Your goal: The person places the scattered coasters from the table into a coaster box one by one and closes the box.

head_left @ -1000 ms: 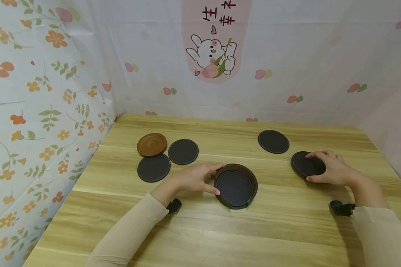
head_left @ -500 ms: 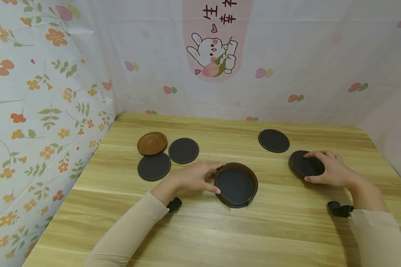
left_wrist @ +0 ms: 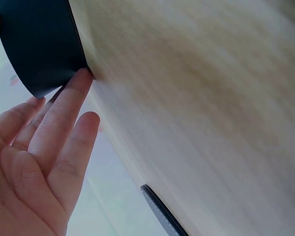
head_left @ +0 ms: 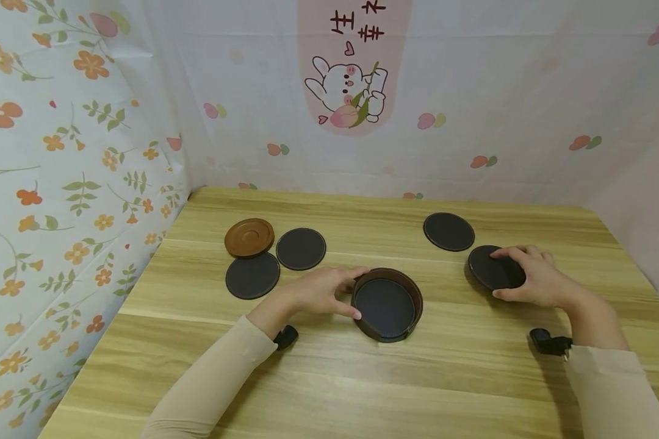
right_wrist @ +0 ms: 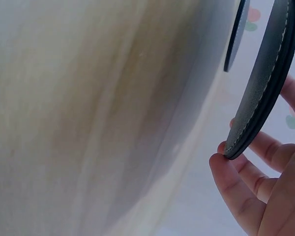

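My left hand (head_left: 324, 291) grips the left side of a round dark coaster holder (head_left: 369, 330), thumb at the near side and fingers further back. The holder stands upright on the table, with a black disc (head_left: 385, 309) lying inside. In the left wrist view, fingertips touch the holder's smooth dark outer wall (left_wrist: 39, 44). On the right, my right hand (head_left: 540, 280) pinches black round coasters (head_left: 489, 268) by the edge, tilted and raised off the table. The right wrist view shows their stitched, layered edge (right_wrist: 265, 98), with fingers around it.
Behind my right hand lies a black coaster (head_left: 448, 231). Two more coasters, a nearer one (head_left: 252, 277) and a farther one (head_left: 301, 249), lie at the left beside a brown round dish (head_left: 247, 236), which overlaps the nearer coaster. A patterned curtain (head_left: 500, 91) hangs behind the table.
My right hand has moved slightly left with the coasters, toward the holder, and their tilt has grown a little. My left hand and the holder stay where they were.
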Demonstrator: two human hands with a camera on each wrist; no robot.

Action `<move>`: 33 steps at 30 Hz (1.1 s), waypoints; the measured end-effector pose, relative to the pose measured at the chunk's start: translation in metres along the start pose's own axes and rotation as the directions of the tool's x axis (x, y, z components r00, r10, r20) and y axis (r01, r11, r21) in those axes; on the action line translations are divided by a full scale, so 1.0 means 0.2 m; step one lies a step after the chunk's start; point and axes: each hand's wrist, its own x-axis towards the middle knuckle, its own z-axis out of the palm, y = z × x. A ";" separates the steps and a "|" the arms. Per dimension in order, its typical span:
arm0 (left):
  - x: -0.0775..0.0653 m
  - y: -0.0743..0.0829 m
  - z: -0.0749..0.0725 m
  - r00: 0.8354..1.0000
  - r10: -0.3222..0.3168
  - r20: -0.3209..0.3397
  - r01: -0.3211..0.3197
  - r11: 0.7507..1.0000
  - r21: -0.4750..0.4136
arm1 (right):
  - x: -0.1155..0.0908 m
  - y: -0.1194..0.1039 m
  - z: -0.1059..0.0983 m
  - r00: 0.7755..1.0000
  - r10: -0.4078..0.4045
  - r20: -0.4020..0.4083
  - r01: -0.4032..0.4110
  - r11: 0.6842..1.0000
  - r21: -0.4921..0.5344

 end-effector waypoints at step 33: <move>0.00 0.01 -0.01 1.000 -0.001 0.001 0.001 1.000 -0.002 | 0.01 -0.26 0.02 0.995 -0.092 -0.029 0.092 0.996 -0.001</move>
